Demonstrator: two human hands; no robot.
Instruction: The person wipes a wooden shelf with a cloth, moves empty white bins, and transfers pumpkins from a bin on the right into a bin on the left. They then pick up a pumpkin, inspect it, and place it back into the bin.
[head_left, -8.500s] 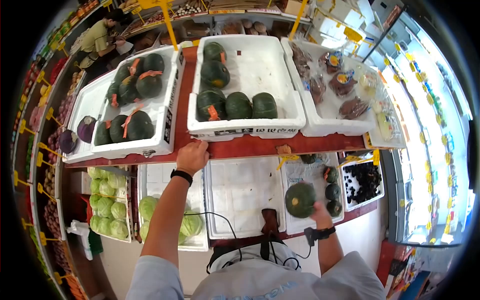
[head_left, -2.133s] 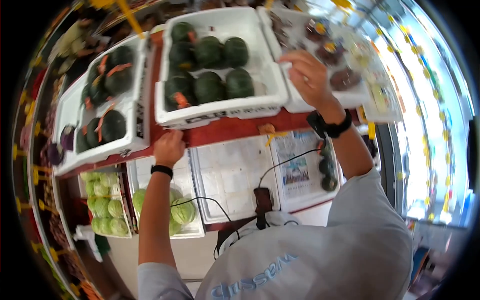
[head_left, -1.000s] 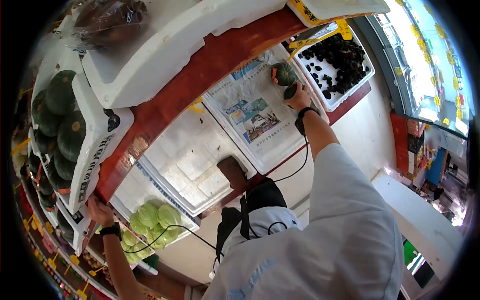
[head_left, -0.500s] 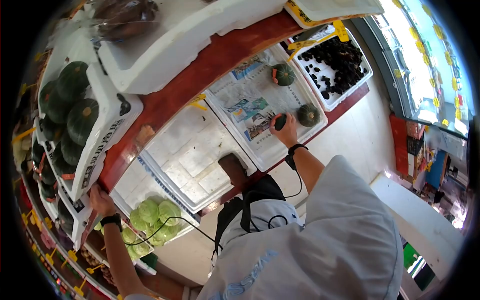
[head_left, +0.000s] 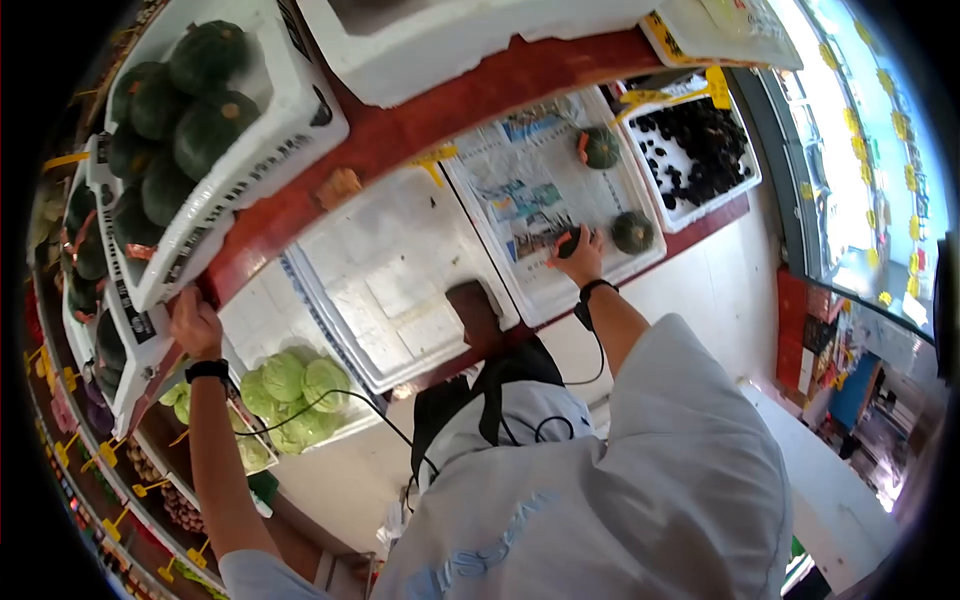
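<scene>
Over the newspaper-lined tray (head_left: 520, 190), my right hand (head_left: 582, 260) has its fingers closed round a small dark green pumpkin (head_left: 568, 242), mostly hidden by the hand. Just to the right of it sits another green pumpkin (head_left: 632, 232). A third pumpkin (head_left: 600, 148) with an orange band lies farther back in the same tray. At the left, my left hand (head_left: 195, 324) is curled at the edge of the red ledge (head_left: 235, 262), close under a white foam box (head_left: 262, 165) of dark green pumpkins (head_left: 212, 130).
A bare white tray (head_left: 390, 270) holds a dark brown block (head_left: 474, 312) near its front. Green cabbages (head_left: 290, 385) stand at lower left. A white tray of black pieces (head_left: 700, 145) is at the right. A black cable (head_left: 380, 410) crosses in front of my body.
The view has shifted, so the trays and boxes sit differently in the picture. My right hand keeps the small pumpkin over the newspaper, its fingers turned more over it. My left hand stays at the ledge.
</scene>
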